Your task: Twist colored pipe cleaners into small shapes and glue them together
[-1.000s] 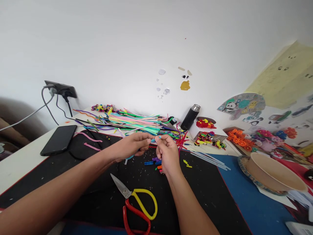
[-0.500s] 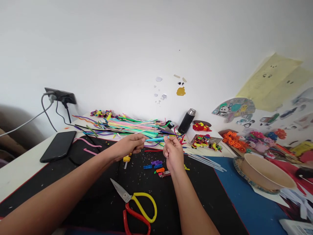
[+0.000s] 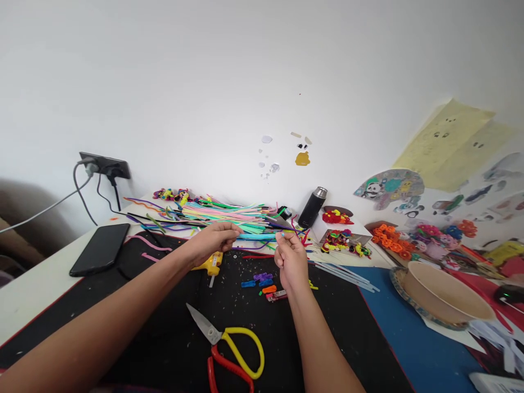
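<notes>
Light-blue pipe cleaners (image 3: 257, 237) stretch level between my two hands above the black mat. My left hand (image 3: 219, 240) pinches their left end between thumb and fingers. At the other end, my right hand (image 3: 291, 255) closes on them, with a bit of blue showing at its thumb. Just behind lies a heap of many-coloured pipe cleaners (image 3: 225, 215). A yellow glue gun (image 3: 213, 263) is partly hidden by my left wrist. Below my hands are small blue, purple and orange twisted pieces (image 3: 262, 279) and a red-handled clipper (image 3: 277, 295).
Scissors (image 3: 229, 338) with yellow and red handles lie partly spread on the mat (image 3: 164, 327). A phone (image 3: 100, 249) is at left. A black flask (image 3: 312, 207) stands behind, beside a white box (image 3: 346, 232). Glue sticks (image 3: 347, 275) and a bowl (image 3: 446, 289) are at right.
My hands still grip the blue pipe cleaners in nearly the same place. The view has shifted slightly, and more of the glue gun shows below my left wrist.
</notes>
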Demonstrator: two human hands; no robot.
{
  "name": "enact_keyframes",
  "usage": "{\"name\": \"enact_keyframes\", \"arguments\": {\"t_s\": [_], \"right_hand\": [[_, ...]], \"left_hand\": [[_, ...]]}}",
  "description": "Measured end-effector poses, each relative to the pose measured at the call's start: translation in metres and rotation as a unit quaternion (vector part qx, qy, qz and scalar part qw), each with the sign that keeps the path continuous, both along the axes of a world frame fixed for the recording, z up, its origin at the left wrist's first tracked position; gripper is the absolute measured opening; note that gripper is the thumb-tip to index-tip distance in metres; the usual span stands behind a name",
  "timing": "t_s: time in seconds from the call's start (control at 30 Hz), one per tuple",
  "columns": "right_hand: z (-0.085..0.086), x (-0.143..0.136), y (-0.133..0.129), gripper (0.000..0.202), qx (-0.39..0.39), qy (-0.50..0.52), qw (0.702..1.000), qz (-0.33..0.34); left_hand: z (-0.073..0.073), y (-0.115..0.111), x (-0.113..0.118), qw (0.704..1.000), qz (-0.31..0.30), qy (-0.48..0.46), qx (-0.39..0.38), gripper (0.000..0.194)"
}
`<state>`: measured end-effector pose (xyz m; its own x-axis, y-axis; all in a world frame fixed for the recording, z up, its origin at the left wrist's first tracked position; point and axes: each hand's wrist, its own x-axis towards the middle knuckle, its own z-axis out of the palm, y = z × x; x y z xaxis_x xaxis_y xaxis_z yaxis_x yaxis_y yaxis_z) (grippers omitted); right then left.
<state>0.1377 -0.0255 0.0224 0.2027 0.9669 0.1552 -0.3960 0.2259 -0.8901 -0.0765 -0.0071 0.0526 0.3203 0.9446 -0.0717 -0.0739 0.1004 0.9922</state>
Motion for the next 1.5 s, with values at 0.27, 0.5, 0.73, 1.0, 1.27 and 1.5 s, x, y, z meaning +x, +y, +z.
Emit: {"name": "enact_keyframes", "arguments": {"t_s": [0.27, 0.5, 0.73, 1.0, 1.27, 1.5], "right_hand": [[0.002, 0.001, -0.001, 0.046, -0.003, 0.01, 1.0, 0.005], [0.001, 0.002, -0.001, 0.045, -0.003, 0.007, 1.0, 0.003], [0.001, 0.003, 0.001, 0.046, -0.005, 0.009, 1.0, 0.005], [-0.001, 0.002, 0.001, 0.045, 0.0, 0.027, 1.0, 0.011], [0.0, 0.002, 0.001, 0.045, -0.007, 0.033, 0.999, 0.02], [0.0, 0.003, 0.002, 0.046, -0.002, 0.014, 1.0, -0.002]], "left_hand": [[-0.006, 0.004, -0.005, 0.998, -0.017, -0.058, -0.029, 0.023], [-0.001, 0.0, -0.005, 0.997, -0.015, -0.076, -0.032, 0.017], [-0.006, 0.004, -0.006, 0.997, -0.022, -0.068, -0.032, 0.02], [-0.007, 0.006, -0.008, 0.997, -0.005, -0.082, -0.012, 0.017], [-0.011, 0.008, -0.009, 0.998, -0.05, 0.011, 0.046, 0.027], [0.001, -0.006, -0.002, 0.92, -0.095, 0.29, 0.247, 0.039]]}}
